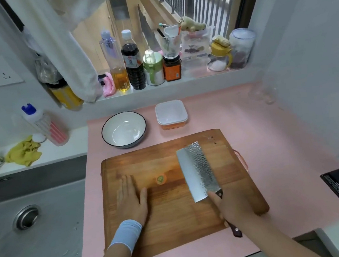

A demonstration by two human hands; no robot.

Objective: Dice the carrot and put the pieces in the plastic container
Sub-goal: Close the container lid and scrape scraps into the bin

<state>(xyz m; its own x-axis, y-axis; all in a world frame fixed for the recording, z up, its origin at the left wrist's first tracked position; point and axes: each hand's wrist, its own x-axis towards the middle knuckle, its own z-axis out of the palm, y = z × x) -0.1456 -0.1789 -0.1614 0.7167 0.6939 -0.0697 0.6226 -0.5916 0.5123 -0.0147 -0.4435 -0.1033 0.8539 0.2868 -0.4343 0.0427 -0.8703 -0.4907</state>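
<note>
Carrot stub (161, 179) green top up; cleaver (198, 170) points away (right hand (236, 207) grips).

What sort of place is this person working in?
Most likely a home kitchen: a steel sink sits on the left, a cleaver is over a wooden cutting board, and an oil bottle and a dark sauce bottle stand on the windowsill.

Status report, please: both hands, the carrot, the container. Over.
Left hand flat on cutting board, holding nothing. Right hand grips cleaver, blade over board. Carrot end lies between them; plastic container behind board, nothing in the way.
</note>
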